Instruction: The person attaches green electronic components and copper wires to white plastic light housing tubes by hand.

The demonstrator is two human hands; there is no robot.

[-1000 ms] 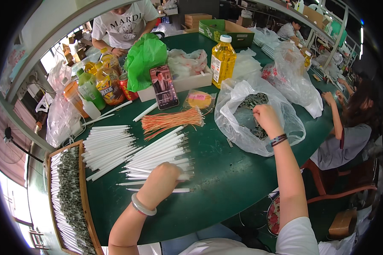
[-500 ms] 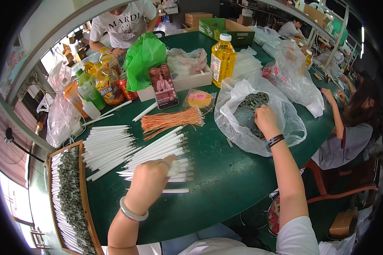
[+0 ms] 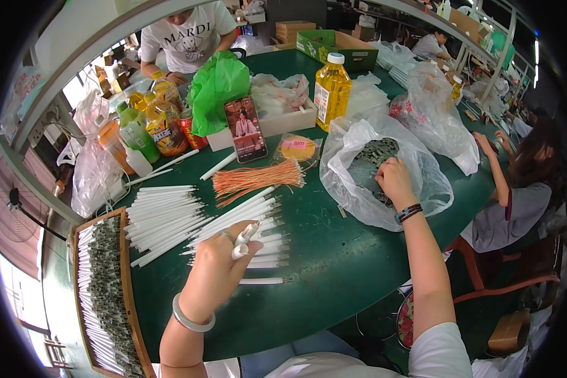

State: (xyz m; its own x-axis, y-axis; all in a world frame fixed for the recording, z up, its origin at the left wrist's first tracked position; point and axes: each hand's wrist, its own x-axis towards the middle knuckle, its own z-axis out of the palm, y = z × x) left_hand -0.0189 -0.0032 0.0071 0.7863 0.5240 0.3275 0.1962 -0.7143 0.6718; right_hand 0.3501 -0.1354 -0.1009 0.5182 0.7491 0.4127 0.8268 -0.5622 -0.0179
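My left hand (image 3: 211, 271) is closed around a few white tubes (image 3: 244, 242), their ends pointing up past the thumb. Beneath and beyond it, a row of white tubes with dark metallic tips (image 3: 261, 211) lies on the green table, with a single tube (image 3: 261, 281) on the near side. My right hand (image 3: 395, 179) reaches into an open clear plastic bag (image 3: 343, 179). Its fingers are drawn together against a heap of small grey-green flat parts (image 3: 378, 150); whatever they pinch is hidden.
More white tubes (image 3: 164, 217) lie at left, beside a wooden tray (image 3: 127, 296) of tipped tubes. Orange wires (image 3: 258, 181), a propped phone (image 3: 246, 132) and a bottle of yellow liquid (image 3: 332, 94) stand farther back. Co-workers sit at the table's far side and right.
My left hand has turned and lifted slightly, so the ends of its tubes now point up toward the view. My right hand stays in the bag with little movement.
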